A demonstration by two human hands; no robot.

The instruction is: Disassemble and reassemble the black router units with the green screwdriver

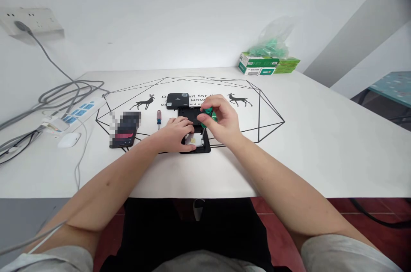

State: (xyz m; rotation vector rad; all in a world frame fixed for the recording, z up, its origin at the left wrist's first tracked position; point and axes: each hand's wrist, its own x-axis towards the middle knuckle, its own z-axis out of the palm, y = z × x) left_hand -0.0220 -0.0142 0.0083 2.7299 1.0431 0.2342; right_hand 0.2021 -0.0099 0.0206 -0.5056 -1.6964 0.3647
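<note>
My left hand (174, 135) grips an opened black plastic device casing (205, 149) by its left side, thumb along the near edge and fingers over the far part. Inside the casing lies a whitish board with a small yellowish square (193, 140). In my right hand (226, 122), a screwdriver with a green handle (208, 110) is held nearly upright between thumb and fingers. Its shaft points down to the casing's right inner edge; whether the tip sits in a screw is too small to tell. Just beyond is a black shell part (192, 111), partly covered by my hands.
A flat black box (175, 102) lies behind the shell. Left of my hands are a small screwdriver (159, 118) and a phone (128, 128). A power strip (80, 111), cables and a white earbud case (69, 140) occupy the left side. Green-white boxes (259, 64) stand at the back right.
</note>
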